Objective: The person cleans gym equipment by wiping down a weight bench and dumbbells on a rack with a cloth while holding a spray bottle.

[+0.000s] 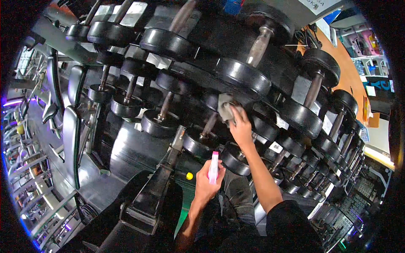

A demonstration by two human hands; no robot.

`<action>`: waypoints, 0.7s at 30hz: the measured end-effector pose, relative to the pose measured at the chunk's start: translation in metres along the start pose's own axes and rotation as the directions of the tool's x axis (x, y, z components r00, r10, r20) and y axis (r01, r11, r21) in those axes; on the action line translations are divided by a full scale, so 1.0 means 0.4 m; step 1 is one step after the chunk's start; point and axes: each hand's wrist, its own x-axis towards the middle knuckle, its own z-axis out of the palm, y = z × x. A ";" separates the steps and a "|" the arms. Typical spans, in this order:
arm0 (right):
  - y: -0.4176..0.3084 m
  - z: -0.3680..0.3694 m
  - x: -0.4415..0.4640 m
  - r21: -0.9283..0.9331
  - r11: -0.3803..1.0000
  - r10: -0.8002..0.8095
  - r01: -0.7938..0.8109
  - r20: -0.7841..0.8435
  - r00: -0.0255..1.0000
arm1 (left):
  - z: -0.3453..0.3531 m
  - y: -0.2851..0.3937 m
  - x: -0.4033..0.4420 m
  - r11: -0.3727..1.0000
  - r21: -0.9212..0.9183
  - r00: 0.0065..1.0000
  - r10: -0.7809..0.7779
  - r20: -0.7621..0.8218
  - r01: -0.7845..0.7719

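My right hand (pixel 240 126) is closed on a grey cloth (pixel 225 107). The cloth covers part of the far head of a black dumbbell (pixel 198 141) on the lower rack row; whether it presses on the head I cannot tell. Lower down, my left hand (pixel 206 181) wraps round a pink and white spray bottle (pixel 214 166), held upright near the rack's front. Its lower part is hidden by my fingers. Another dumbbell (pixel 235 160) lies just right of the bottle, and a larger one (pixel 244 76) sits on the upper row beyond my right hand.
More dumbbells (pixel 162 122) line both rows to either side. A black padded bench (pixel 143 202) stands close on my left, with a yellow ball-like object (pixel 189 176) beside it. Gym machines (pixel 46 198) fill the far left. An orange-brown counter (pixel 337 55) is behind the rack.
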 end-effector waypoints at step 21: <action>0.068 0.160 0.351 -0.141 0.969 0.228 -0.205 0.177 0.958 | 0.003 0.015 -0.008 0.993 0.117 0.998 -0.024 0.050 0.018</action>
